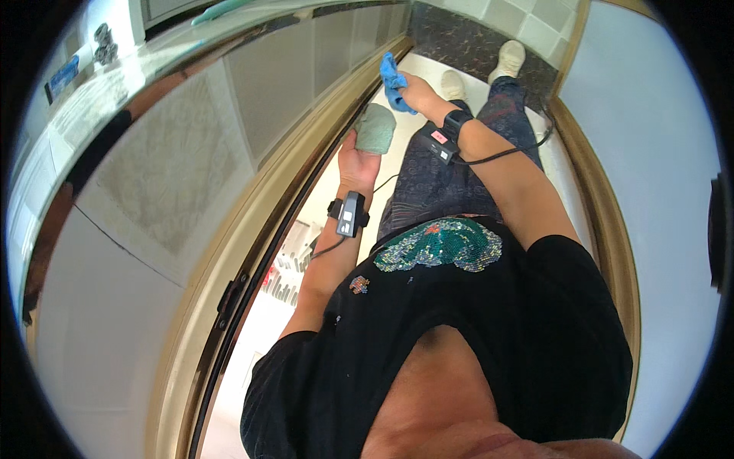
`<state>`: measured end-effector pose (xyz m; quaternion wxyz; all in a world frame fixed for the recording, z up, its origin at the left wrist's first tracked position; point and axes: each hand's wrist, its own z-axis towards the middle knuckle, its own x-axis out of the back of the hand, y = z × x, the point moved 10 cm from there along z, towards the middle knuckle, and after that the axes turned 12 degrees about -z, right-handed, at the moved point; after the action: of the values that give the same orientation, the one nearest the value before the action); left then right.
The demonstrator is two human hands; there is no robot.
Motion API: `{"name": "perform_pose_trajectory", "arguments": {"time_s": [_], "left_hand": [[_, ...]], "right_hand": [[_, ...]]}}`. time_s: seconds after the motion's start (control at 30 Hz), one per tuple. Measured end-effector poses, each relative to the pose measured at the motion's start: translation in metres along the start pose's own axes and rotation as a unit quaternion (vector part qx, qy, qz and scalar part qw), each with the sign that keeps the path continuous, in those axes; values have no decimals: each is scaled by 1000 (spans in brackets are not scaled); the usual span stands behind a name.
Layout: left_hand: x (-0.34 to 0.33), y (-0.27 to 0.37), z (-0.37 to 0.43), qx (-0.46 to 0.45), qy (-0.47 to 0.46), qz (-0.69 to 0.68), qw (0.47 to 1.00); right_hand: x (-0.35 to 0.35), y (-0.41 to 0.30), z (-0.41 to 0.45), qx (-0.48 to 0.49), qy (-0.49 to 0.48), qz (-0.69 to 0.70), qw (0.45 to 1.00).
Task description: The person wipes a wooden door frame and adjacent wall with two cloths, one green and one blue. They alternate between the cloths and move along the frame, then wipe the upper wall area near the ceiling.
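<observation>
My left hand (360,166) is at the door frame's dark edge, palm turned up. It holds a folded pale green cloth (376,129), which covers its fingers. Farther forward and to the right, my right hand (417,94) grips a crumpled blue cloth (394,83) that sticks out past the fingers. The two cloths are apart. Each wrist wears a strapped black device with a cable.
A gold-brown door frame (246,198) with a dark metal latch plate (231,301) runs along the left, beside a tiled wall (166,166). On the right stands a pale door panel (648,143). A dark stone threshold (459,40) lies near my feet. A glossy ledge (92,123) holds small items.
</observation>
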<state>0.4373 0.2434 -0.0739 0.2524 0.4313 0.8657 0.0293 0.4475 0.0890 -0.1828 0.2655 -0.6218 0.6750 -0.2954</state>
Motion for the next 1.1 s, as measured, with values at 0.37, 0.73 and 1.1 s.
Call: {"name": "perform_pose_trajectory", "arguments": {"time_s": [0.37, 0.73, 1.1], "left_hand": [[-122, -62, -22, 165, -77, -26, 983], [-255, -52, -18, 154, -311, 95, 933], [-361, -114, -140, 174, -514, 256, 800]], "right_hand": [[161, -85, -115, 31, 72, 415, 907], [212, -148, -171, 257, 170, 530, 790], [178, -91, -305, 256, 342, 495, 757]]}}
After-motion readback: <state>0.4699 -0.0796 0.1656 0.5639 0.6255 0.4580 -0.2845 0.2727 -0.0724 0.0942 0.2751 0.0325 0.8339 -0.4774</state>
